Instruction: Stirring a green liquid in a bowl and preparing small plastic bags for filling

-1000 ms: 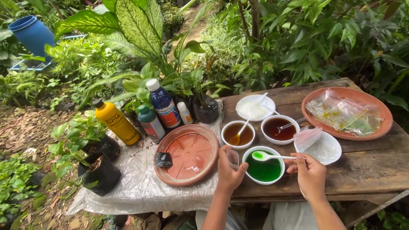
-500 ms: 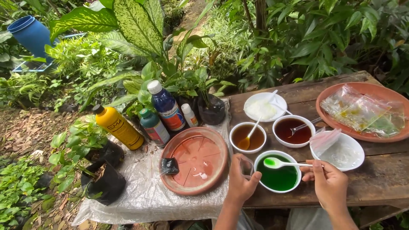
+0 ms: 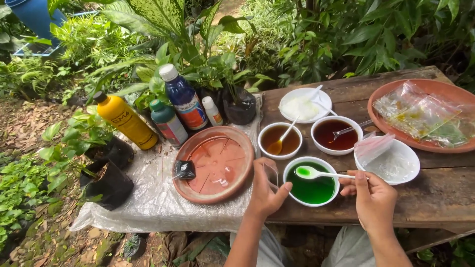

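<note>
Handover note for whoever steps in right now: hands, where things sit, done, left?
Left hand: closed round a small clear plastic bag, held beside the bowl of green liquid.
Right hand: pinching a white spoon, its scoop over the green liquid.
Around: two bowls of brown liquid, a white dish, an empty terracotta saucer, filled bags on the far terracotta plate.
Done: some bags lie filled on the plate.
Left: the held bag looks empty; the green bowl is near full.
</note>
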